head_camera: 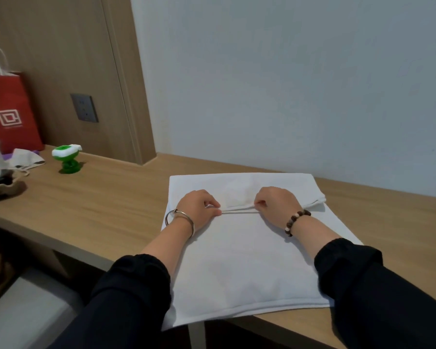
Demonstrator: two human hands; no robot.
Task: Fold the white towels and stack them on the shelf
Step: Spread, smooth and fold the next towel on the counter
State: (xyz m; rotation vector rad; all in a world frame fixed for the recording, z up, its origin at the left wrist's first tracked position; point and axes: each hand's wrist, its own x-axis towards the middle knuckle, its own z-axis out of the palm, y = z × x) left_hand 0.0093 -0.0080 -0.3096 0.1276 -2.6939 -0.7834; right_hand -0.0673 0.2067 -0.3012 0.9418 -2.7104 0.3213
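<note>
Our left hand [200, 204] and right hand [276, 204] both pinch a fold in the white towel [237, 268]. We judge it soft, limp, best gripped at corners.

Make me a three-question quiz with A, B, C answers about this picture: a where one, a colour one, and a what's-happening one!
1. Where is the red bag? A) on a chair B) far left on the table C) on the floor
2. What colour are the sleeves? A) black B) yellow C) white
3. What do the left hand and right hand do? A) wave B) lie flat C) pinch a towel edge
Answers: B, it stands at the table's left end; A, both are black; C, each pinches the folded edge.
</note>
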